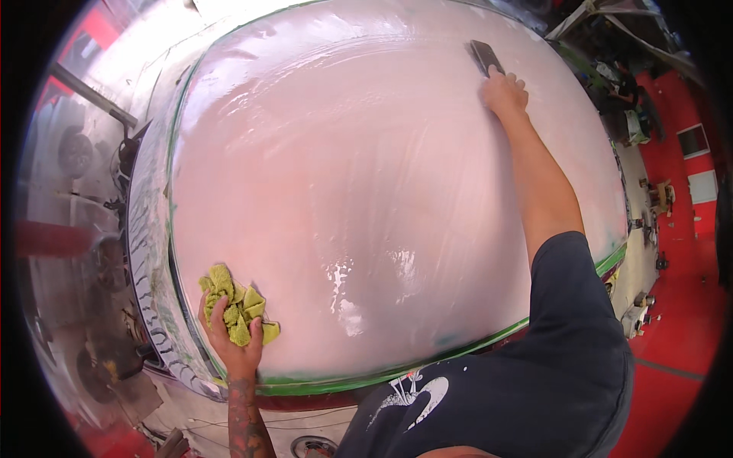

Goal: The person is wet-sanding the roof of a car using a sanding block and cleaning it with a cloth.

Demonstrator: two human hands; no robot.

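A broad, pinkish-white car panel [290, 183] spreads out before me, its surface wet, with streaks and shiny puddles. At the far right my right hand [505, 93] is closed on the near end of a dark, flat sanding block [484, 55], which lies against the panel. My arm is stretched out to reach it. Close to the near left corner, my left hand [238, 343] grips a crumpled yellow-green cloth [231, 294] and presses it on the panel. Green masking tape [321, 388] runs along the panel's edge.
Car body covered with striped sheeting [149, 305] borders the panel on the left. Beyond it stand a metal post [95, 95] and blurred wheel-like shapes. To the right lie a red floor [679, 305] and scattered tools [637, 313]. Another person [630, 91] is at the far right.
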